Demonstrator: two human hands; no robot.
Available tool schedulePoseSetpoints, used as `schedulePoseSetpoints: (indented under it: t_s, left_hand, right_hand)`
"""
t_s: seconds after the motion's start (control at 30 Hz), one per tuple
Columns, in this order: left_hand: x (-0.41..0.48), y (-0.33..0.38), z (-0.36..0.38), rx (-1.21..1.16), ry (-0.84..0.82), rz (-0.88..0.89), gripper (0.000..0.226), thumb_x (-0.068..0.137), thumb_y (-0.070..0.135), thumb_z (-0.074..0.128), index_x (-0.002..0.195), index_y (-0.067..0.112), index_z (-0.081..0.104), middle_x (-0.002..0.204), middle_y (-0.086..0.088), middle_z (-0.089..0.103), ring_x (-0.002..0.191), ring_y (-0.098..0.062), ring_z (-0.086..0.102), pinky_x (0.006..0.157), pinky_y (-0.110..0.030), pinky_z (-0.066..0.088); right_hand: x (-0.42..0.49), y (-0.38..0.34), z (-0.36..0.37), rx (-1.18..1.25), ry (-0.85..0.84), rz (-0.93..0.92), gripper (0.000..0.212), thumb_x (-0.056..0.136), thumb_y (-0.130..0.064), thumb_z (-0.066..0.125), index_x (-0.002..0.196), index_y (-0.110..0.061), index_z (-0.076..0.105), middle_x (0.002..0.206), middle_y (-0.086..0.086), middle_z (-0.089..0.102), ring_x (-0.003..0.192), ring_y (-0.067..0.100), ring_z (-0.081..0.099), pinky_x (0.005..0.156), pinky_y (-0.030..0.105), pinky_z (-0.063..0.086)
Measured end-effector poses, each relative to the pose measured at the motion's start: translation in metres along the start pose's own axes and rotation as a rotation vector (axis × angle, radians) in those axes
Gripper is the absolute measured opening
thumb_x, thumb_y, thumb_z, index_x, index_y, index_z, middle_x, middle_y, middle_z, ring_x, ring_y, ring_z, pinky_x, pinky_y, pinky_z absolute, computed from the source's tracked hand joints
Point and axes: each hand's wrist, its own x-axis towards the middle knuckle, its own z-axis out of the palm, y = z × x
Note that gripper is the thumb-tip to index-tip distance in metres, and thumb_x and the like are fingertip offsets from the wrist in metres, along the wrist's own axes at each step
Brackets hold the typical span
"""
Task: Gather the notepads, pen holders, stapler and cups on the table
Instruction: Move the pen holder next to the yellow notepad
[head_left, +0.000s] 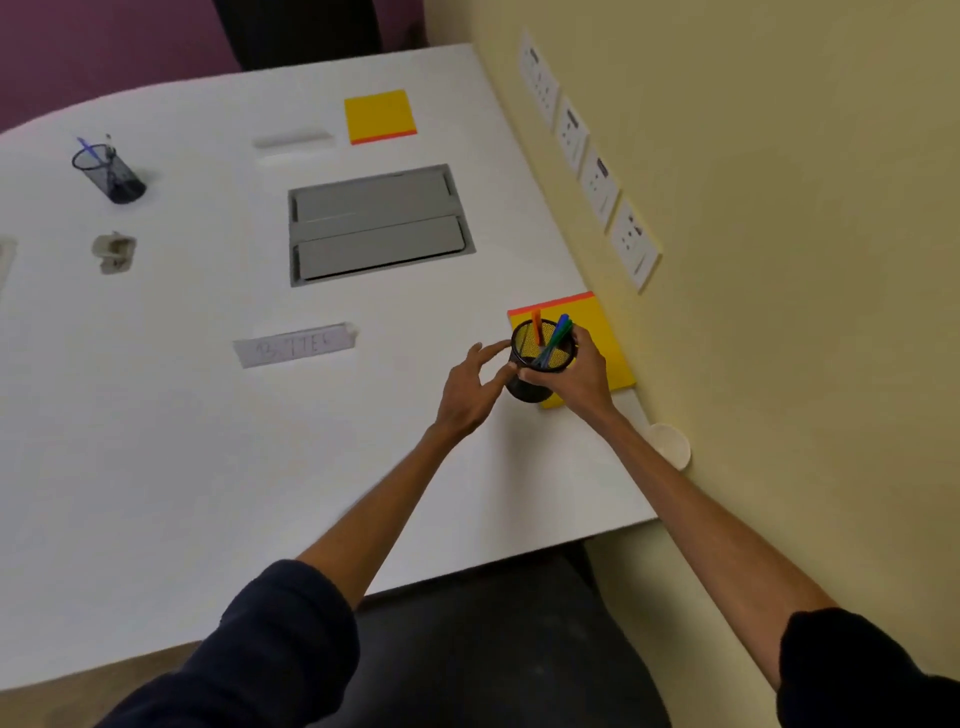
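**Mesh pen holder in hand at the wall-side notepad**

My right grip (576, 379) is curled around the black wire-mesh pen holder (545, 351), thumb on the near side and fingers wrapped behind. My left grip (467, 389) is open, fingers spread, with its fingertips (497, 349) at the holder's left side, apparently just touching. The holder sits over the near left corner of the yellow square notepad with an orange edge (605, 338), close to the wall. I cannot tell whether it rests on the pad or is lifted.

I judge the holder light and stiff, and the mesh gives good purchase. The loose orange, blue and green pens (556, 332) make it top-heavy, so I would hold it around the body and keep it upright.

The white paper cup (670, 444) stands near my right forearm at the edge of the white surface (260, 467). It looks easy to knock off.

Well apart lie:
- a second black mesh pen holder (109, 174) at far left
- the beige stapler (114, 253) just below it
- another yellow notepad (380, 115) at the back

A grey recessed cable hatch (379, 226) and a paper label strip (295, 345) lie between them and me.
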Motion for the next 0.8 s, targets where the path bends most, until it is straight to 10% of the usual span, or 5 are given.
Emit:
schedulePoseSetpoints:
  t_s: [0.17, 0.4, 0.8]
  left_hand:
    - [0.022, -0.020, 0.021, 0.246, 0.142, -0.093, 0.043, 0.098, 0.038, 0.050, 0.140, 0.030, 0.048, 0.148, 0.003, 0.047, 0.147, -0.019, 0.025, 0.110, -0.043, 0.034]
    - [0.048, -0.062, 0.057, 0.570, 0.138, -0.247, 0.063, 0.099, 0.046, 0.040, 0.154, 0.023, 0.022, 0.161, -0.010, 0.020, 0.151, -0.024, 0.010, 0.117, -0.054, 0.018]
    - [0.080, -0.121, 0.079, 0.851, 0.115, -0.194, 0.081, 0.097, 0.066, 0.019, 0.157, 0.015, -0.001, 0.165, -0.003, -0.006, 0.151, -0.018, -0.013, 0.120, -0.055, -0.003]
  right_hand:
    - [0.045, 0.027, 0.003, -0.089, -0.059, -0.072, 0.096, 0.055, -0.035, 0.094, 0.134, -0.012, 0.046, 0.129, 0.001, 0.058, 0.120, 0.016, 0.053, 0.095, 0.025, 0.050]
    - [0.100, 0.039, 0.006, -0.017, -0.039, -0.119, 0.097, 0.059, -0.030, 0.093, 0.139, -0.010, 0.042, 0.133, 0.001, 0.053, 0.118, 0.008, 0.047, 0.081, -0.006, 0.036]
    - [0.239, 0.032, 0.030, -0.039, 0.082, -0.246, 0.094, 0.065, -0.021, 0.090, 0.141, -0.002, 0.038, 0.137, 0.011, 0.049, 0.118, 0.008, 0.040, 0.076, -0.012, 0.028]
